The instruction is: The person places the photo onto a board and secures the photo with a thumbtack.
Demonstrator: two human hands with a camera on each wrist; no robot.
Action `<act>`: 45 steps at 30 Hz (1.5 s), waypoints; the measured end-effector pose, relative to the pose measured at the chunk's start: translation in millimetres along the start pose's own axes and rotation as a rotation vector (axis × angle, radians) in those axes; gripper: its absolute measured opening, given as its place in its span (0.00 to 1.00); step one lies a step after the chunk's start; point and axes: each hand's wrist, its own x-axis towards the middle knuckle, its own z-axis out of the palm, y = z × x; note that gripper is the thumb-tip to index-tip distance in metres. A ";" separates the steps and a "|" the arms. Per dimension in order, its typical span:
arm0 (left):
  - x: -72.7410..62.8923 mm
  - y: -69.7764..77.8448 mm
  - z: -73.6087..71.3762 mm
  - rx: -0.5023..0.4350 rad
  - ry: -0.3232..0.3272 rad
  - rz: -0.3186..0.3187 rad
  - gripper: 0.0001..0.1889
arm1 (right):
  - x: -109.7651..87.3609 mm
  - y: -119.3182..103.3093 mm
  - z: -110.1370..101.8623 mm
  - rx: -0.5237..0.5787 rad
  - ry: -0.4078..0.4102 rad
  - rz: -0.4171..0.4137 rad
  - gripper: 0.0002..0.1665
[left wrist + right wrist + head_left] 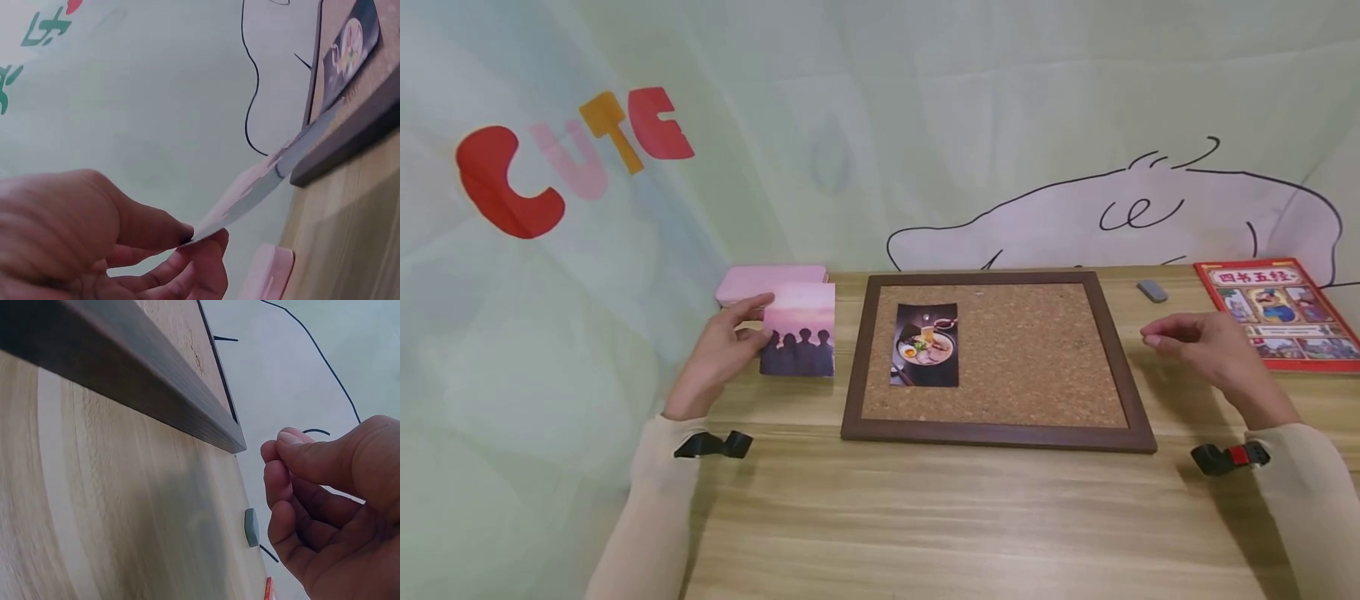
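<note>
Your left hand (pixel 722 350) pinched the silhouette photo (pixel 801 325), long axis away from you, left of the cork board (pixel 1037 358); right hand (pixel 1217 354) opposite, curled, visibly empty.

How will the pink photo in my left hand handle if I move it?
The pink photo is probably light, being paper-thin. It seems springy rather than limp: it bows slightly beyond the fingers yet holds itself out.

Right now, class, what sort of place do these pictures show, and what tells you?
Probably an indoor tabletop workspace: a wood-grain table, a framed cork board bearing a food photo, and a cartoon-printed sheet behind.
</note>
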 end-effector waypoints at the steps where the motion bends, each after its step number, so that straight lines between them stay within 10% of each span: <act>1: 0.7 3.5 0.9 0.002 -0.005 0.000 0.33 | 0.3 -0.3 0.1 0.005 0.002 -0.001 0.24; 19: 8.5 43.6 22.7 -0.150 -0.093 0.051 0.36 | 2.8 -9.3 -1.1 0.068 0.031 -0.010 0.22; 45: 15.3 47.9 59.0 -0.178 -0.176 0.047 0.39 | -3.9 -12.1 2.6 0.119 0.057 -0.036 0.21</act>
